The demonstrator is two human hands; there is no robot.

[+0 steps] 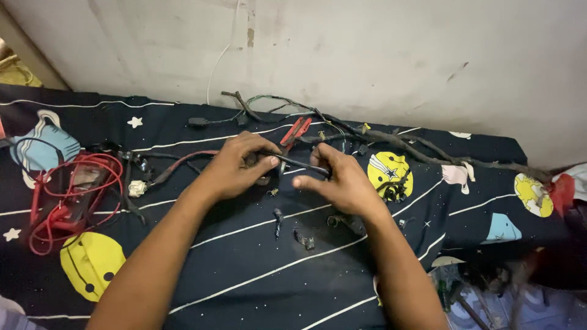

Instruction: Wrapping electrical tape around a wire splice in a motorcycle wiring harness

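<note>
While a dark star-and-planet patterned cloth is spread beneath both forearms, a clutter of parts is seen around the hands — red test leads coiled well out beyond the left hand, a white connector plug lying between those leads and that hand, and red-handled pliers resting just past the fingertips, partly hidden by the thumbs. Small black scraps are scattered on the cloth just short of the wrists. A long taped wire harness is stretched away beyond the right hand along the foot of a stained wall. A thin black cable — dull, straight and tape-dark — is held between the two hands just above the cloth: it is pinched by the curled left fingers at one end and by the right thumb and forefinger at the other.
</note>
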